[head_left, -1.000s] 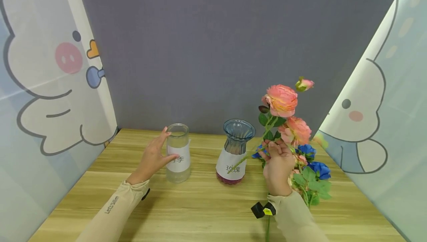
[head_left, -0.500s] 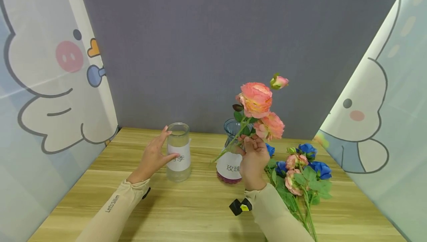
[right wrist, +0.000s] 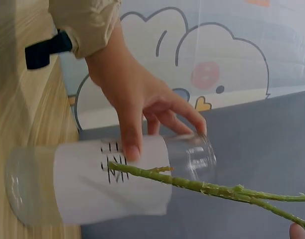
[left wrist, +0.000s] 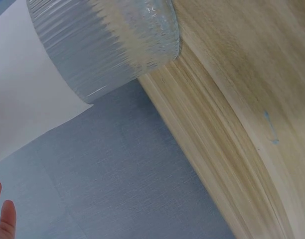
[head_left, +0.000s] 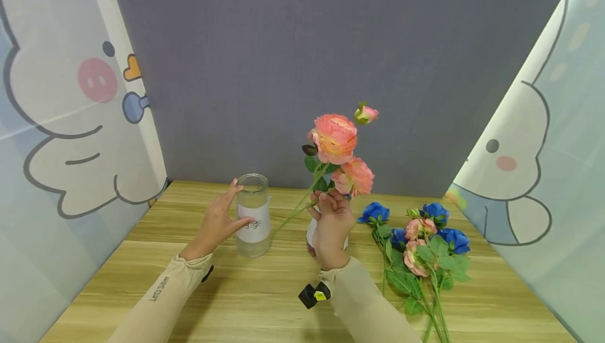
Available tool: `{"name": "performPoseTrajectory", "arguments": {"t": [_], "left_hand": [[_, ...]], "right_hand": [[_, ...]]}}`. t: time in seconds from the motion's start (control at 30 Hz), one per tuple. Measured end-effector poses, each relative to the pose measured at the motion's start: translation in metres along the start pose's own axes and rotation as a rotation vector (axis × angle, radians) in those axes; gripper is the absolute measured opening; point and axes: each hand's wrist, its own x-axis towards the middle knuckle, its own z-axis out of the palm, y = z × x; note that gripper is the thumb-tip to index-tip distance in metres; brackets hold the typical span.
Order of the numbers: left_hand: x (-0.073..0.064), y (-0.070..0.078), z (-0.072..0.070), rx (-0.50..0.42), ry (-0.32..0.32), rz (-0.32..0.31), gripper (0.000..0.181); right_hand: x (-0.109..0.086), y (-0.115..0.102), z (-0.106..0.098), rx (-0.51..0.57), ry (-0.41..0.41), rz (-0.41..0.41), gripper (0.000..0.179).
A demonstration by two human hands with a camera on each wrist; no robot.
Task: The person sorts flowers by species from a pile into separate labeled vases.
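A clear glass vase with a white paper label stands upright on the table, left of centre. My left hand holds it from the left, thumb across the label and fingers near the rim; the right wrist view shows this grip. My right hand pinches the green stem of a pink artificial flower with two blooms and a bud. The stem slants down left, its cut end close to the glass vase and seen in front of the label. Behind my right hand, a second labelled vase is mostly hidden.
Several blue artificial roses and smaller pink flowers lie on the right of the wooden table. A grey backdrop rises behind, with cartoon-printed curtains at the sides.
My right hand has carried the pink flower leftward from the right side, past the second vase, toward the glass vase. My left hand has stayed at the glass vase.
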Motion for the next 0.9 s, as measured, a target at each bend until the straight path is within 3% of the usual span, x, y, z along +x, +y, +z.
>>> {"name": "performPoseTrajectory", "arguments": {"t": [0.4,0.63,0.9], "left_hand": [[-0.001,-0.001,0.0,0.0,0.01,0.019,0.083],[0.0,-0.001,0.0,0.004,0.007,0.012,0.084],[0.0,0.0,0.0,0.007,0.006,0.007,0.084]], "right_hand": [[-0.001,0.015,0.012,0.005,-0.003,-0.042,0.007],[0.01,0.01,0.022,-0.023,0.012,-0.069,0.006],[0.019,-0.001,0.043,0.047,-0.038,-0.114,0.005]]}}
